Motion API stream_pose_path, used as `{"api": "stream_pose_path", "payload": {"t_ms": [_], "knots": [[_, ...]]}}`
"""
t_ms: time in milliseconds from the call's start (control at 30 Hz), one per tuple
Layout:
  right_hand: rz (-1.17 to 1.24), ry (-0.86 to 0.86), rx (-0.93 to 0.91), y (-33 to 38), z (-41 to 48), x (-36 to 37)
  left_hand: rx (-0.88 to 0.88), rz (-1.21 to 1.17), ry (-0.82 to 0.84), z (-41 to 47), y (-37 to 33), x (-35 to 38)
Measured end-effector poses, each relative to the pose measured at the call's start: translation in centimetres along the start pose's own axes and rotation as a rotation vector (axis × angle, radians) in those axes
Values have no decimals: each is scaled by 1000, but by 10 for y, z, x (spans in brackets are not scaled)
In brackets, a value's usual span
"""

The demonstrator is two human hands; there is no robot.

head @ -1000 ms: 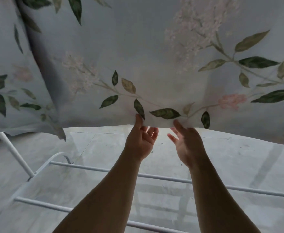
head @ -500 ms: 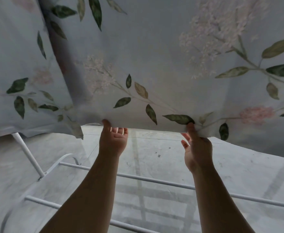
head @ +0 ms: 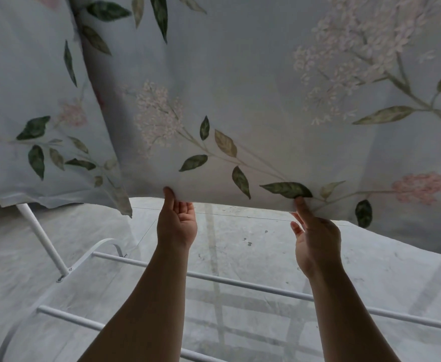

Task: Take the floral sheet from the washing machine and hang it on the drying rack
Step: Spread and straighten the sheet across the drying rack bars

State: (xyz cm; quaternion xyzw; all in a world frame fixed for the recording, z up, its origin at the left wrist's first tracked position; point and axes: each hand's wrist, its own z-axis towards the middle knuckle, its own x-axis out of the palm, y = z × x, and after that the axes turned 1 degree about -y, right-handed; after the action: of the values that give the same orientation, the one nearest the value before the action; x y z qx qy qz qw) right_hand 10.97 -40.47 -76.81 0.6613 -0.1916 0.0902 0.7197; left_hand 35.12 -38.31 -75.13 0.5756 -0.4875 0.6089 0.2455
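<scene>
I see the floral sheet [head: 240,74] filling the upper frame, its hem running across the middle. The left hand [head: 176,226] pinches that hem, thumb in front and fingers behind. The right hand [head: 317,241] pinches it right of centre. A second ago the hands nearly touched; now they sit well apart. The drying rack [head: 240,282] crosses the lower frame.

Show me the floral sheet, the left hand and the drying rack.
floral sheet [head: 240,74], head view, plain fabric between the printed sprigs.
left hand [head: 177,223], head view, the palm, just below the hem that it pinches.
drying rack [head: 240,282], head view, middle of the upper white rail.
</scene>
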Motion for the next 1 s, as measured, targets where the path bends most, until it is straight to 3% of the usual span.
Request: {"api": "stream_pose_path", "payload": {"t_ms": [133,267,400,500,600,767,867,1000], "knots": [[-77,29,-48,-4,-1,1,-8,-8,11,0,-1,0],[-276,261,-85,-6,-16,23,-68,-50,-3,-2,-2,-2],[-68,486,65,-11,-26,77,-111,-66,-1,0,-4,-2],[37,449,57,-14,-24,112,-125,17,1,-3,-5,-2],[130,291,100,-20,-23,122,-122,83,-16,2,-21,-5],[184,165,162,-28,-27,116,-78,-181,54,31,-73,-24],[82,202,111,-33,-29,122,-86,-134,78,33,-87,-33],[-146,330,103,-44,-38,150,-204,-306,57,43,-92,-38]]}}
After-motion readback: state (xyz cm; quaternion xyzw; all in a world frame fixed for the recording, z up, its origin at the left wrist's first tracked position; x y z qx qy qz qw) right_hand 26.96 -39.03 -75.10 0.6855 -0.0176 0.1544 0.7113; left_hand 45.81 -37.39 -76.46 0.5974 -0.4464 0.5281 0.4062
